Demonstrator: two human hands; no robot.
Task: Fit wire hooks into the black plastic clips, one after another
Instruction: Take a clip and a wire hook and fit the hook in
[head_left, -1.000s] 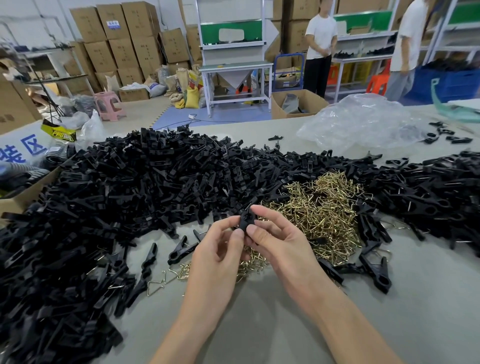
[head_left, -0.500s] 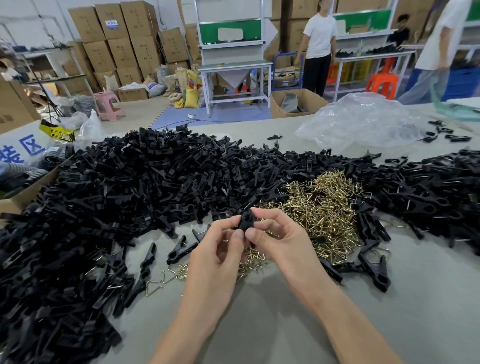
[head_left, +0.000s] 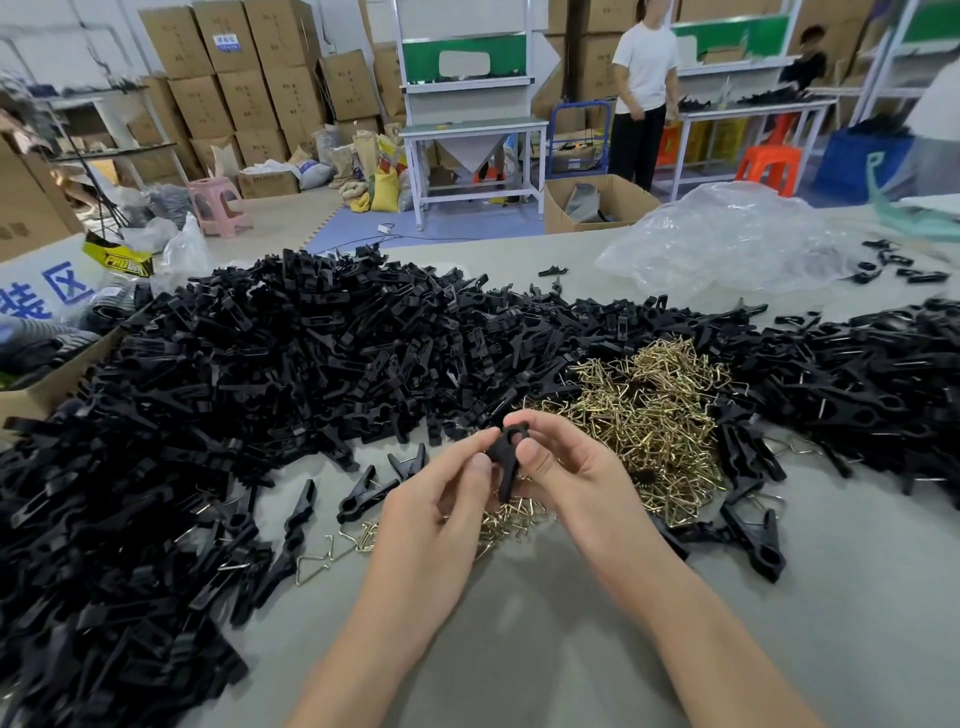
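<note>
Above the table's middle, my left hand (head_left: 441, 499) and my right hand (head_left: 571, 473) both pinch one black plastic clip (head_left: 506, 452), held upright between thumbs and fingertips. Whether a wire hook sits in it I cannot tell. A heap of brass-coloured wire hooks (head_left: 649, 410) lies just beyond and right of my hands. A huge pile of black clips (head_left: 260, 384) covers the table's left and back, and another clip pile (head_left: 872, 395) spreads at the right.
A few loose hooks (head_left: 317, 558) and single clips (head_left: 753, 540) lie on the grey table (head_left: 519, 623) near my hands. A crumpled clear plastic bag (head_left: 727, 244) sits at the back right. People stand at workbenches beyond the table.
My hands have stayed in place and turned the clip slightly; its ring end now shows more above my fingers. A person in the background moved right.
</note>
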